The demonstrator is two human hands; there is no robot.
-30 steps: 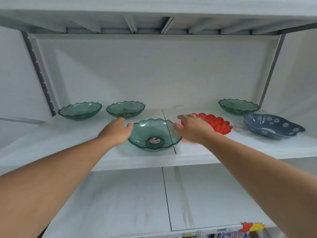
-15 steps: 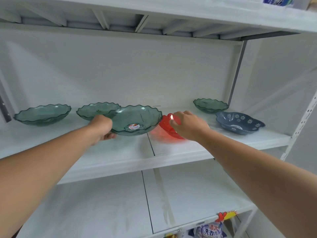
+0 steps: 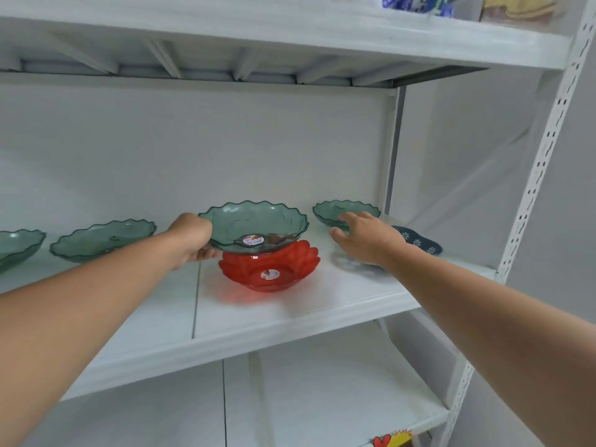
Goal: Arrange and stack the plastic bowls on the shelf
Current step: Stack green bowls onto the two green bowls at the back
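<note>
White shelf (image 3: 322,304): left hand (image 3: 190,238) grasps green bowl (image 3: 254,225) atop red bowl (image 3: 269,269); right hand (image 3: 367,240) released near right edge. Other bowls unstacked.

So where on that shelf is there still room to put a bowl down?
The front strip of the shelf before the red bowl is bare, and so is the board below. The right end is crowded: a green bowl, a blue dish and the right hand.

White wall (image 3: 483,150) right of the upright post (image 3: 545,150), blurred packages (image 3: 419,3) left of the post's top, yellow-red tag (image 3: 392,440) near its foot
</note>
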